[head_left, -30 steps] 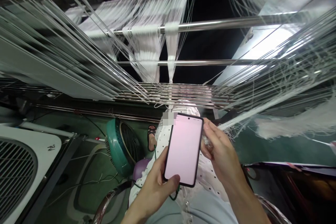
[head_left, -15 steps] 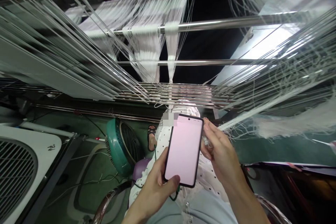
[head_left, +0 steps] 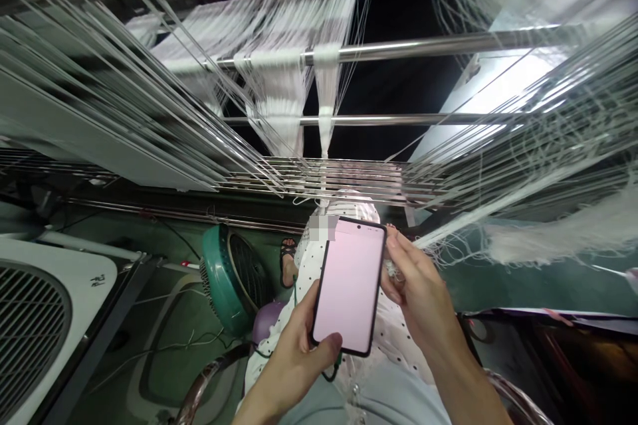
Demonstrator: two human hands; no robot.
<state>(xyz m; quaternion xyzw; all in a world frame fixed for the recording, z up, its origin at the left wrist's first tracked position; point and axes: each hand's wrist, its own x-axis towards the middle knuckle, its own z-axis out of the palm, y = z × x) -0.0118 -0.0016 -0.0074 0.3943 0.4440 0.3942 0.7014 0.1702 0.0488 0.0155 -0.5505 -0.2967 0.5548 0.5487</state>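
A smartphone point(head_left: 349, 289) in a dark case, its screen lit pale pink, is held upright over my lap. My left hand point(head_left: 312, 345) grips its lower left corner, the thumb lying over the bottom of the screen. At the upper right edge, my right hand point(head_left: 411, 279) is closed against the phone with bent fingers. Something white and lacy shows between those fingers; I cannot make out what it is. A dark cable point(head_left: 331, 372) hangs below the phone. Under it lies white cloth with black dots point(head_left: 399, 339) over my legs.
White yarns point(head_left: 279, 73) hang over metal bars point(head_left: 423, 45) ahead, with thin rods point(head_left: 349, 179) nearer my knees. Loose threads point(head_left: 548, 232) spread at the right. A green fan point(head_left: 224, 279) stands on the floor at left, beside a white grilled unit point(head_left: 90, 292). Chair arms point(head_left: 199, 378) flank me.
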